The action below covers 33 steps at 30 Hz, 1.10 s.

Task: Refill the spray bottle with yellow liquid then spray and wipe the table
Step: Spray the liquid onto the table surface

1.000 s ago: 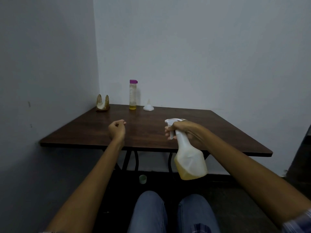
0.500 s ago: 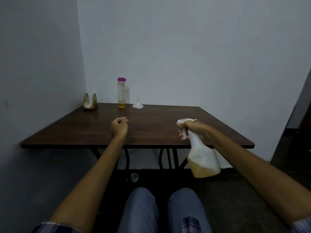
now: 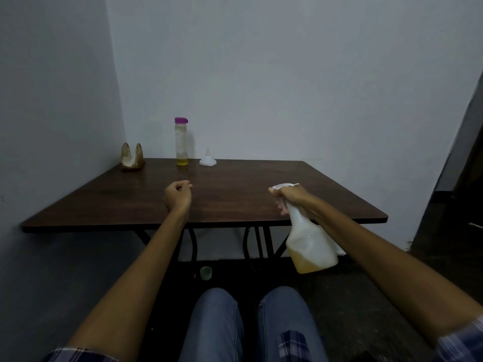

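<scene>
Gripping the spray bottle (image 3: 311, 246) by its trigger head, the right hand (image 3: 294, 198) is holding it over the bench (image 3: 235, 202) near edge. The left hand (image 3: 177, 195) is hovering curled, empty. Refill bottle (image 3: 181, 141) and funnel (image 3: 207, 158) are standing at the rear.

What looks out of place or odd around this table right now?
A small green cap lies on the floor under the table. On the tabletop nothing looks spilled; the funnel sits upside down.
</scene>
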Tool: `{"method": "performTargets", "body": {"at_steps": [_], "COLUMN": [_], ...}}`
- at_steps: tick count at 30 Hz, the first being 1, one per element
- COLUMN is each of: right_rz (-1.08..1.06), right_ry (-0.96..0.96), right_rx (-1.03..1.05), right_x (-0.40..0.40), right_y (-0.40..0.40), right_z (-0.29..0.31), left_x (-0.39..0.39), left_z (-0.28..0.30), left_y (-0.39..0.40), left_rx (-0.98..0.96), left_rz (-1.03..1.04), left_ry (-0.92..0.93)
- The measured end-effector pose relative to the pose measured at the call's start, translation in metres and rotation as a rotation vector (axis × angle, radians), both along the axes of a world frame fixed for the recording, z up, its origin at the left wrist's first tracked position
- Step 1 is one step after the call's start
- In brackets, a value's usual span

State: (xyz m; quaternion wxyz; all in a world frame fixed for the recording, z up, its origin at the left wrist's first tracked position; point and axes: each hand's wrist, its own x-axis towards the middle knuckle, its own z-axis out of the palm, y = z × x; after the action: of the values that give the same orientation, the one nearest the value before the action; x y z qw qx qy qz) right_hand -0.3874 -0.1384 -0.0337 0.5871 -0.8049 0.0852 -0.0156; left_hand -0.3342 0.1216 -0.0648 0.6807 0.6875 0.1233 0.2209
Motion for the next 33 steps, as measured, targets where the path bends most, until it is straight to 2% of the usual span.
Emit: {"method": "performTargets", "body": {"at_steps": [2,6,10,15,19,23,28,33], "right_rz": [-0.030,0.062,-0.004,0.105,0.014,0.096,0.054,0.256], "right_ry": [-0.045,-0.004,-0.060,-0.026,-0.034,-0.014,-0.054,0.030], "right_rx": [-0.051,0.020,-0.051,0.023,-0.085,0.038,-0.056,0.045], "right_x": [0.002,0.002,0.002,-0.001,-0.001,-0.002,0.003,-0.003], "right_y": [0.002,-0.001,0.004,0.021,0.028,0.024,0.028,0.047], "right_z": [-0.001,0.010,0.014,0.011,0.007,0.010,0.011,0.020], "left_x": [0.000,0.002,0.001,0.002,0.002,0.004,0.004,0.003], "left_z": [0.000,0.000,0.000,0.000,0.003,0.004,0.003,0.001], "left_y": [0.002,0.010,0.015,0.006,-0.002,0.007,0.018,0.026], "left_rx": [0.005,0.010,0.011,-0.002,0.008,0.007,0.020,0.033], "left_rz": [0.010,0.024,0.028,-0.056,-0.086,-0.055,-0.026,-0.009], "left_ry": [-0.001,0.000,0.002,-0.014,-0.022,-0.011,0.004,-0.002]}}
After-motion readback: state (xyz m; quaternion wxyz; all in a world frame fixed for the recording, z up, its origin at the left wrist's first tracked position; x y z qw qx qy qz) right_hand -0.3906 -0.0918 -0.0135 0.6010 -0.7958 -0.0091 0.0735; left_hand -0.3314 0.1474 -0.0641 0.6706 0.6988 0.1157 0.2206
